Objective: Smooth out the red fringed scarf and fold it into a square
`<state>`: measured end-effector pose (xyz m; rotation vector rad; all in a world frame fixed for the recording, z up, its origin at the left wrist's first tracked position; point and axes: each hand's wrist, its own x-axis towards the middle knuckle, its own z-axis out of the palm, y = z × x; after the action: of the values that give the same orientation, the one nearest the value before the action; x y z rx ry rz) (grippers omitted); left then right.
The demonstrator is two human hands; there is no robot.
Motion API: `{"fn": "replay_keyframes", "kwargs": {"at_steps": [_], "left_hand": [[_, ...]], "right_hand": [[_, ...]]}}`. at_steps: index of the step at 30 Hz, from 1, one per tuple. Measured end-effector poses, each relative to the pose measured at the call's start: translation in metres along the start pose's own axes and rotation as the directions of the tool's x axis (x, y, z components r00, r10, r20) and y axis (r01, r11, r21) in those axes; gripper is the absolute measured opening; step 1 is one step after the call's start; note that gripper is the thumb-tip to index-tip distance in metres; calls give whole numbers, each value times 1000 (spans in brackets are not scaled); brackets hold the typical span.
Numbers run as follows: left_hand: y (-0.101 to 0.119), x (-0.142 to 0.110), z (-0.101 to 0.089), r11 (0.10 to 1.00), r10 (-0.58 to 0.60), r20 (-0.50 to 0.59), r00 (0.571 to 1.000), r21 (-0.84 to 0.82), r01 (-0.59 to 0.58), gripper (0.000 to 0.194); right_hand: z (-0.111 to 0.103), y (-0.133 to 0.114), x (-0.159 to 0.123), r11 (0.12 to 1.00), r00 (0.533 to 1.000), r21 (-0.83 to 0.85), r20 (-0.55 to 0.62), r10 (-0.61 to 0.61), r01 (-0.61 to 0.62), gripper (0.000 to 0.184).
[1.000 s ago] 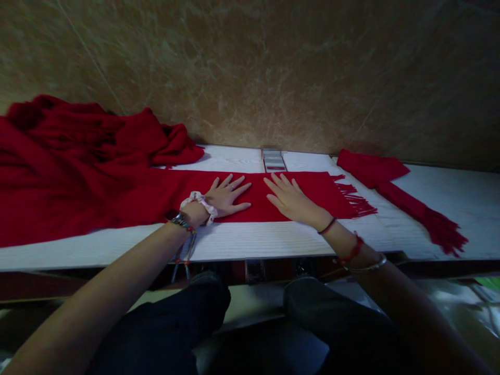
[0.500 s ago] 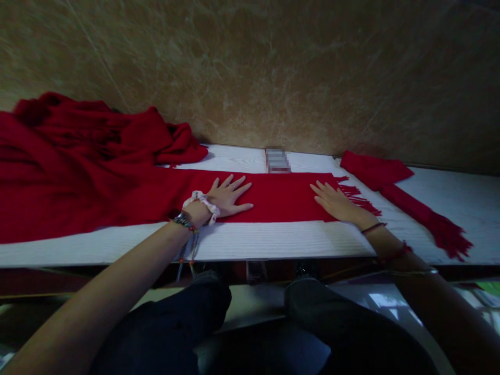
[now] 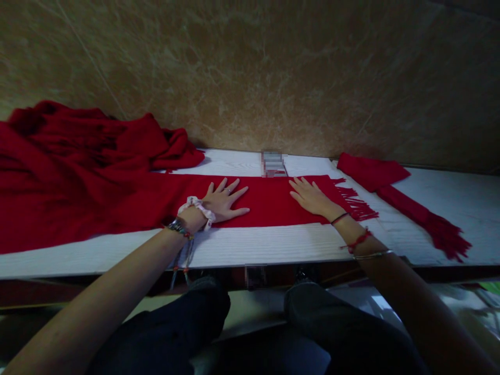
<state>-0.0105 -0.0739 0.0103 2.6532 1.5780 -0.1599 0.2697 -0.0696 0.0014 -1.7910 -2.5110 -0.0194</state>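
A long, flat red fabric scarf (image 3: 269, 205) with a fringed end lies across a white wood-grained tabletop (image 3: 250, 247), running sideways in front of the person. Its fringe (image 3: 357, 203) points right, and its long edges are nearly straight between the 2 hands. Toward the left the cloth widens and ripples, meeting a crumpled heap of red fabric (image 3: 97, 140); where 1 ends and the other begins, I cannot tell.

The left hand (image 3: 224, 202) rests palm down on the scarf, its 5 digits spread wide, gripping nothing. It wears a ring, and at the wrist sit a pale patterned fabric scrunchie (image 3: 195, 205) and a dark metallic watch (image 3: 177, 226). The right hand (image 3: 310, 198) also lies flat on the scarf, nearer the fringe, with its fingers extended and no cloth pinched. A thin dark band (image 3: 339, 219), a red cord bracelet (image 3: 359, 242) and a slim silvery bangle (image 3: 373, 255) circle that wrist and forearm.

Just beyond the scarf's far edge, between the hands, lies a small rectangular item (image 3: 273, 164), blurred by pixelation. Farther right, a folded red fringed scarf (image 3: 371, 169) lies bent at an angle. A brown marbled stone wall (image 3: 250, 78) rises behind the tabletop.
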Motion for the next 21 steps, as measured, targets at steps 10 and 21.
{"fn": "replay_keyframes", "kwargs": {"at_steps": [10, 21], "left_hand": [[-2, 8, -7, 998, -36, 70, 997, -42, 39, 68], [-4, 37, 7, 999, -37, -71, 997, 8, 37, 58]], "right_hand": [[-7, 71, -9, 963, 965, -66, -26, 261, -262, 55], [4, 14, 1, 995, 994, 10, -13, 104, -104, 54]]}}
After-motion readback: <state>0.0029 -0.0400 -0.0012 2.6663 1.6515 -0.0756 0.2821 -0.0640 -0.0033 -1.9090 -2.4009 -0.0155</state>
